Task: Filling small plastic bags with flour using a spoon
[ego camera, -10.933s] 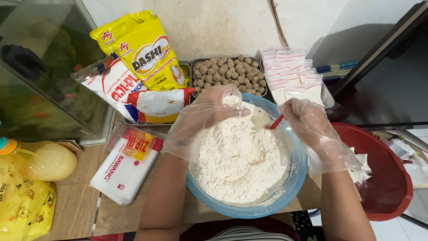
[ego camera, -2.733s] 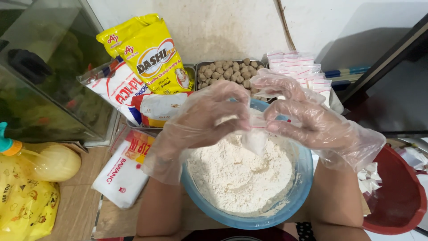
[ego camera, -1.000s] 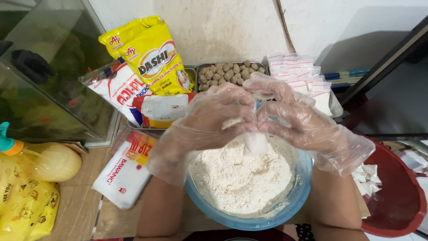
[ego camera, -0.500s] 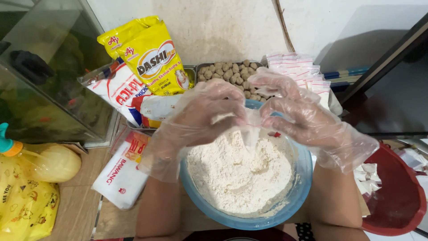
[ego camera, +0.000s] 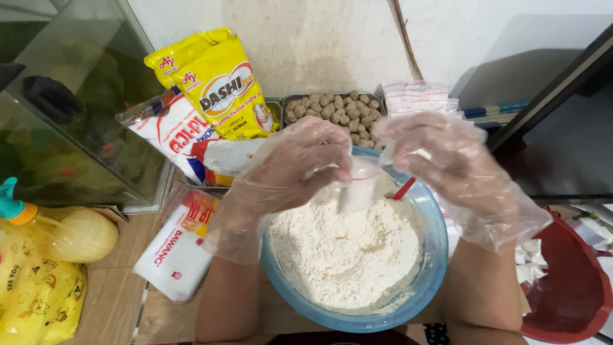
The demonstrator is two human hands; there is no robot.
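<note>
the blue bowl [ego camera: 429, 268] sits at the near edge of the desk [ego camera: 121, 291], heaped with pale floury powder [ego camera: 345, 252], and a red spoon handle [ego camera: 403, 189] pokes up at its far rim. the red basin [ego camera: 575, 287] stands at the near right corner, the yellow seasoning bag [ego camera: 217, 86] leans at the far edge, and a white packet [ego camera: 175, 252] lies left of the bowl. above the powder the gloved left hand [ego camera: 287, 176] and gloved right hand [ego camera: 447, 163] meet on a small clear pouch [ego camera: 357, 185], part-filled with powder; the fingers of both hands are closed, pinching its top edge. the pouch hangs over the bowl's far half. the loose gloves look slippery, so the pouch could slide free and spill, or powder caught in the mouth could keep it from closing well.
</note>
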